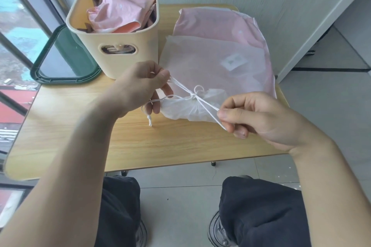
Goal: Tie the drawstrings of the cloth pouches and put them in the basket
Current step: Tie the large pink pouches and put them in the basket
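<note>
Wooden table [60, 126]; dark green lid [66, 54] leaning beside window [14, 32].

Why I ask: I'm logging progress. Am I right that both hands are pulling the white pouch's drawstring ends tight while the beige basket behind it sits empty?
Not quite: the head view shows the beige basket already holding pink pouches. The rest stands: left hand and right hand pull the drawstring of the white pouch.

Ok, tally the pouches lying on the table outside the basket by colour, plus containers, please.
White pouches: 1, the white pouch being tied.
Pink pouches: 1, the pink pouch beneath it.
Baskets: 1, the cream basket.
Green trays: 1, the green tray.
Total: 4
</note>
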Demonstrator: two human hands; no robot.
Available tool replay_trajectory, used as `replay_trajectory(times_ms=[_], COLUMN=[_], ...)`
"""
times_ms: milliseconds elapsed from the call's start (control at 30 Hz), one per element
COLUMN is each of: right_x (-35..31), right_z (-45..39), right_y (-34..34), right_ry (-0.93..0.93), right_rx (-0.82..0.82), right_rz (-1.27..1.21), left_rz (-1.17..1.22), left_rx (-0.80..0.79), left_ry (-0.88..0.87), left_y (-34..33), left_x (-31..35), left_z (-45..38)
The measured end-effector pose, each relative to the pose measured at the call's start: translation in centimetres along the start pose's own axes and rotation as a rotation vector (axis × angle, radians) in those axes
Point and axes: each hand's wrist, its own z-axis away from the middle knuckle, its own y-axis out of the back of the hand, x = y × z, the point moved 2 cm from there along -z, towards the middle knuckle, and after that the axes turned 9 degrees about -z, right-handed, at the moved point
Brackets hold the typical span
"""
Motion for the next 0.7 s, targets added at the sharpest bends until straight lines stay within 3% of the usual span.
replay_trajectory(times_ms=[333, 500, 600, 700], right_x=[0.5, -0.2, -0.2, 0.0], right_z=[-0.1, -0.9, -1.6, -1.7], right_y=[0.6, 0.0, -1.0, -1.8], right_ry=[0.084, 0.374, 0.488, 0.443], right_rx=[0.057, 0.172, 0.034, -0.104], right_rz=[0.025, -0.336, -0.481, -0.597], left_rz=[-0.030, -0.260, -0.341, -0.325], left_rx=[0.058, 0.102, 0.079, 0.122], left_ry=[0.165, 0.147, 0.122, 0.085], left_y=[-1.1, -1.7, -2.3, -2.4], left_x=[-0.7, -0.1, 0.2, 0.3], left_z=[-0.6, -0.4, -0.2, -0.3])
